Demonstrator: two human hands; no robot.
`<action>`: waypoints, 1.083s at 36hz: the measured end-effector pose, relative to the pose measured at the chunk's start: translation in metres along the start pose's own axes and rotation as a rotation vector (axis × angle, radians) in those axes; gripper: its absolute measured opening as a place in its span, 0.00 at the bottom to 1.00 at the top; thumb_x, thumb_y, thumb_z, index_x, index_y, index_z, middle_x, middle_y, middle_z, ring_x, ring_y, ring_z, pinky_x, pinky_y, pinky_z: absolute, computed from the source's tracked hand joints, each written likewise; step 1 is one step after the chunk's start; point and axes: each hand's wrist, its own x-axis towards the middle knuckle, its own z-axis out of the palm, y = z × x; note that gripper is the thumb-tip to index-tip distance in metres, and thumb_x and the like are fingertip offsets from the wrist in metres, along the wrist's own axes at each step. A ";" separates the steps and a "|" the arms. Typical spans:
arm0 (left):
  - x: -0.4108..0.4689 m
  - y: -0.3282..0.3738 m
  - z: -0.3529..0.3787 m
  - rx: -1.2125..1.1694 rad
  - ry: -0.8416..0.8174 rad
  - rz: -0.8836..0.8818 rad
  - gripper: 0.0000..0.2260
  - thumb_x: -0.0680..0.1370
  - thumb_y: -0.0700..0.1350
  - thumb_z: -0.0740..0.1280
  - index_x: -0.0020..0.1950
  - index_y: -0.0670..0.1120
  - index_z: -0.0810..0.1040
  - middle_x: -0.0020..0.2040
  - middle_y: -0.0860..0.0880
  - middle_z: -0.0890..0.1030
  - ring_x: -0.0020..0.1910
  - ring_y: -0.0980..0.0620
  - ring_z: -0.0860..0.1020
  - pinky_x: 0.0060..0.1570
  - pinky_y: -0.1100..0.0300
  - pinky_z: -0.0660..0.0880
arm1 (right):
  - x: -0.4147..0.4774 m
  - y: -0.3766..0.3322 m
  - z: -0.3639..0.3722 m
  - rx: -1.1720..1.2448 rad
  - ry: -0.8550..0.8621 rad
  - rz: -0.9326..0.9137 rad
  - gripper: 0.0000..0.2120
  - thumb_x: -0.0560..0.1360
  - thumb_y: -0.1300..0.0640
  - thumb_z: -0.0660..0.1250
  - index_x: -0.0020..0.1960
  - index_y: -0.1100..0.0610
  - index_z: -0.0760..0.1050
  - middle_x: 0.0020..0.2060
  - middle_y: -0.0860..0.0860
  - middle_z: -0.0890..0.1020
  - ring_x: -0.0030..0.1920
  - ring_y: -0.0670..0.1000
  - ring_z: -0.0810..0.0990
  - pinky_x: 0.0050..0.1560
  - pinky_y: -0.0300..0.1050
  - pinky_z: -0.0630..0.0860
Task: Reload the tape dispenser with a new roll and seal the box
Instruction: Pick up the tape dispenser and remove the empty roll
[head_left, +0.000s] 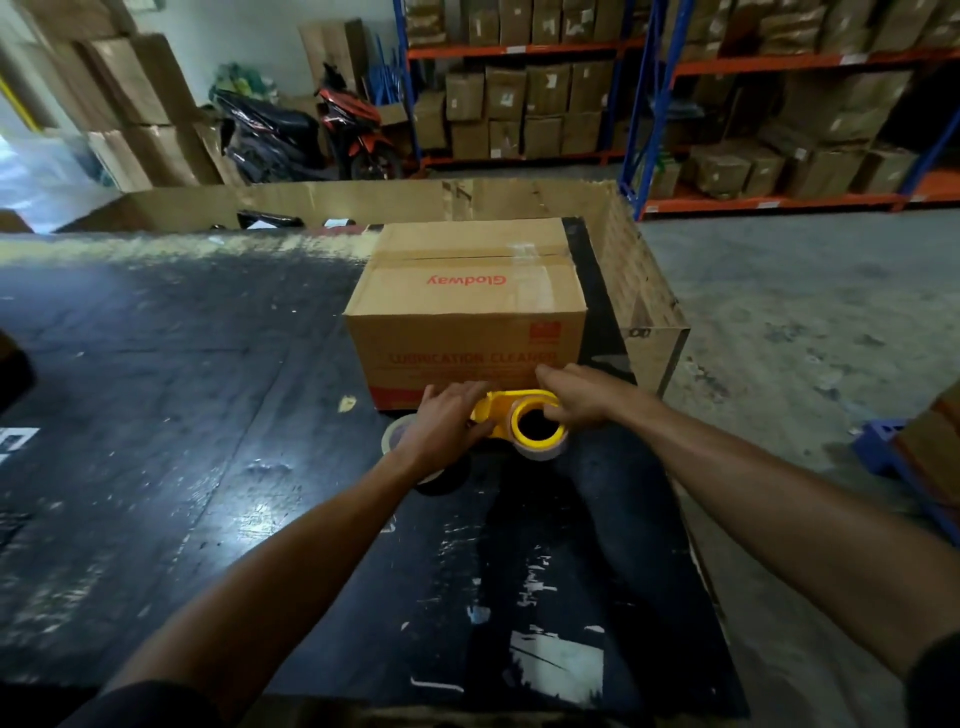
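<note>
- Worktop: dark, scuffed; all task items crowd its far right corner, toward 1 o'clock.
- Left hand grips the dispenser's handle end, likely steadying it. A second tape roll lies on the worktop just beneath that hand, at its 8 o'clock, mostly hidden.
- Tape dispenser, yellow, held just above the worktop; a roll sits around its hub.
- Right hand pinches at the roll's far edge, seemingly seating it or finding the tape end.
- Box just beyond, at 12 o'clock, flaps shut, old tape across the seam; sealing not yet begun.
</note>
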 end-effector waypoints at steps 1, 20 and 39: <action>-0.002 0.001 -0.002 0.041 0.085 0.031 0.21 0.81 0.53 0.67 0.73 0.49 0.72 0.69 0.48 0.78 0.68 0.45 0.75 0.64 0.47 0.65 | -0.001 -0.001 -0.008 -0.015 0.016 -0.001 0.13 0.79 0.49 0.67 0.55 0.52 0.64 0.50 0.55 0.77 0.46 0.55 0.77 0.41 0.50 0.72; 0.007 0.070 -0.051 -1.296 0.169 -0.130 0.18 0.86 0.50 0.61 0.72 0.42 0.75 0.64 0.44 0.84 0.63 0.49 0.83 0.63 0.54 0.80 | -0.021 -0.036 -0.123 -0.019 0.255 -0.075 0.21 0.84 0.42 0.56 0.74 0.50 0.64 0.61 0.53 0.68 0.52 0.53 0.76 0.52 0.55 0.79; 0.011 0.064 -0.060 -1.189 0.247 -0.250 0.17 0.83 0.52 0.65 0.68 0.46 0.78 0.61 0.49 0.85 0.62 0.52 0.83 0.64 0.48 0.79 | -0.030 -0.081 -0.207 -0.069 0.188 -0.012 0.28 0.83 0.40 0.59 0.81 0.49 0.64 0.65 0.52 0.64 0.63 0.55 0.70 0.58 0.48 0.66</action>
